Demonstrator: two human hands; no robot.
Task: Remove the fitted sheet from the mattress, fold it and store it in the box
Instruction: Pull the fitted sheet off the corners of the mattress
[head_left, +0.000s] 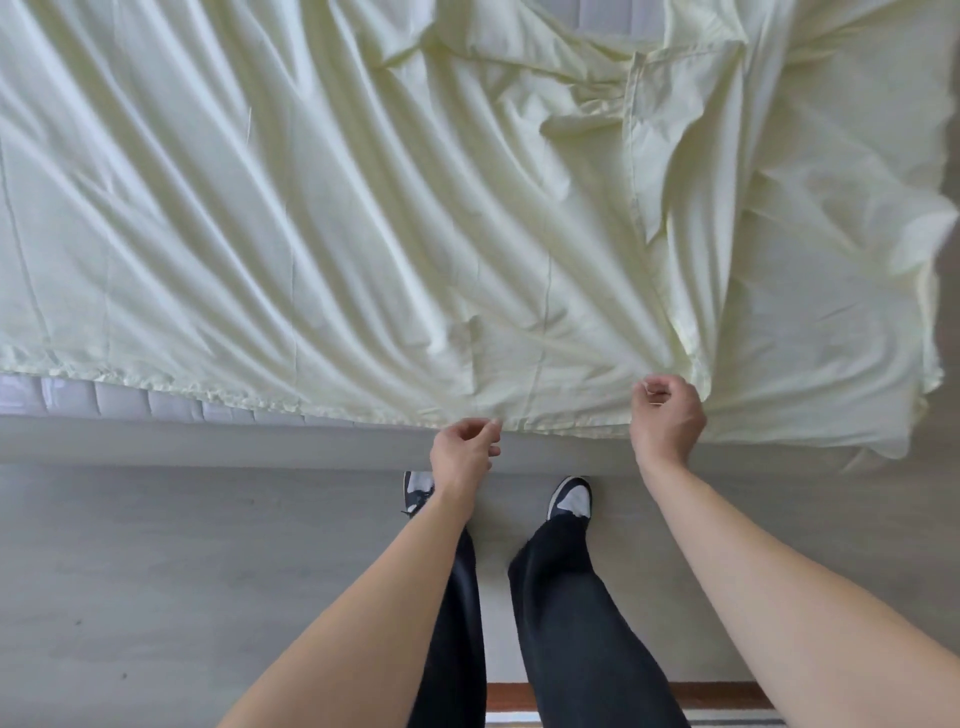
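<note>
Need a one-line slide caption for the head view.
Standing at the bedside, left hand and right hand pinch the near edge of the loosened pale fitted sheet, mattress exposed beneath.

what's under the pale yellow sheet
A white quilted mattress shows below the pale yellow fitted sheet at its near left edge and at the top; the rest is covered.

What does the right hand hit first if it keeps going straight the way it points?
The right hand points away from the person, over the bed. It already pinches the pale yellow-green fitted sheet, so it would likely push into that rumpled fabric first, though depth is unclear.
</note>
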